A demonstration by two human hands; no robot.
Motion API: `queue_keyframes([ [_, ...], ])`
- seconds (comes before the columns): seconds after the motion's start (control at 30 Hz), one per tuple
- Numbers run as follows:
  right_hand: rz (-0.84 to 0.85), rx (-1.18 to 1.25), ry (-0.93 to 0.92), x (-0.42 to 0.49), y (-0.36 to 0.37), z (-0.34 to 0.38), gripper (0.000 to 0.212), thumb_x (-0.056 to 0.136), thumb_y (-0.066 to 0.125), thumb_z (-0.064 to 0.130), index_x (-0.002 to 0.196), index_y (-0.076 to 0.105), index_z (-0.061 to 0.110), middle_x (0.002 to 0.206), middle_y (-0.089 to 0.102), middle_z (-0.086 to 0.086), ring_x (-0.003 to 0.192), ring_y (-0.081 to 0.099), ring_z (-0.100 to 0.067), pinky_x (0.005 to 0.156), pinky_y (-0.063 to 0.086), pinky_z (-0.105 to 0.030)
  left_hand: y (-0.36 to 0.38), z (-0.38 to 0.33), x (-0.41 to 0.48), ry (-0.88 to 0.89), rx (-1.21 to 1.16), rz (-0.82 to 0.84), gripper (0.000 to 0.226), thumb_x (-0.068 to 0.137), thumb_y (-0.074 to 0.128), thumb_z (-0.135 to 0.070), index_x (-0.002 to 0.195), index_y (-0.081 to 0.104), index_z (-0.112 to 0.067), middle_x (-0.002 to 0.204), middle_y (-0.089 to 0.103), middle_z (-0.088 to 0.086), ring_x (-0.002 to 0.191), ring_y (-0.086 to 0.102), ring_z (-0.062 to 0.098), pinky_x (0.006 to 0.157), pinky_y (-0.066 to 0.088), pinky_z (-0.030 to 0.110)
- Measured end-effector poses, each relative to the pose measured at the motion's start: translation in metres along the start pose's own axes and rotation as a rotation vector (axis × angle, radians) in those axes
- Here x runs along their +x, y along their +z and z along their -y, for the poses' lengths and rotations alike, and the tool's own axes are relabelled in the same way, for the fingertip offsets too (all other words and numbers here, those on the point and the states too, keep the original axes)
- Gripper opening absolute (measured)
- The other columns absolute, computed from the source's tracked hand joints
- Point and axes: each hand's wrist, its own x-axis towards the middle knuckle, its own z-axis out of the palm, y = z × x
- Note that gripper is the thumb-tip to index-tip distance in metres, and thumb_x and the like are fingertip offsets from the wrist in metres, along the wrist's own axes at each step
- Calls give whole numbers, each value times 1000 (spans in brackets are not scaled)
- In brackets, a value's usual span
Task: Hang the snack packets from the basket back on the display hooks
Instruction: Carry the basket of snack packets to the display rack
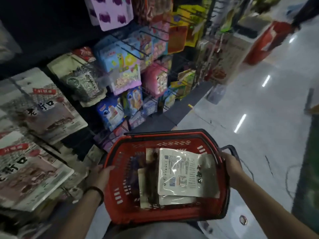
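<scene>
A red plastic basket (120, 209) with black handles is held low in front of me. My left hand (101, 173) grips its left rim and my right hand (231, 166) grips its right rim. Inside lie several snack packets; the top one is a white packet (179, 173) lying back side up with a barcode, over dark and pale packets beneath. To the left and ahead stands a display rack with black wire hooks (138, 52) carrying hung packets: large pale ones (43, 107) at the left, blue, pink and purple ones (120, 66) in the middle.
The rack runs from the left edge toward the upper middle, its lower rows reaching near the floor. Pale glossy floor (250, 118) lies to the right. A red and white bin (269, 40) stands far right, and a dark green fixture (309, 178) edges the right side.
</scene>
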Motion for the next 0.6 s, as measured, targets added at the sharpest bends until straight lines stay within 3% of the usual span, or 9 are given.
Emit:
queue_keyframes([
  [0.13,19,-124,-43,54,20,56,14,69,79,39,73,81,27,81,73,-23,65,68,-34,70,55,-46,22,-9,13,-117,-93,-59,41,78,78,-34,116,73,-20,108,76,11,98,73,38,94,58,56],
  [0.23,89,-172,13,83,45,88,33,65,80,38,83,82,10,80,70,-23,68,65,-37,67,54,-47,32,-5,20,-143,-155,-136,47,73,75,-40,117,71,-22,109,76,9,98,72,37,96,57,57],
  [0.33,123,-207,11,107,70,103,27,71,79,34,81,84,10,80,71,-21,63,66,-35,65,57,-44,37,3,31,-130,-181,-173,46,78,68,-59,104,72,-21,99,75,9,94,70,37,92,56,51],
  [0.5,182,-239,22,135,100,123,48,80,70,32,114,77,-2,98,73,-24,81,69,-39,81,58,-46,46,-1,49,-177,-297,-161,36,102,61,-42,106,68,-7,110,70,25,104,67,43,99,51,62],
  [0.6,239,-318,20,150,116,133,54,85,64,34,122,73,-5,113,74,-29,102,71,-50,101,54,-67,54,0,40,-185,-354,-220,31,101,64,-38,112,68,-9,107,72,22,101,69,44,94,53,64],
])
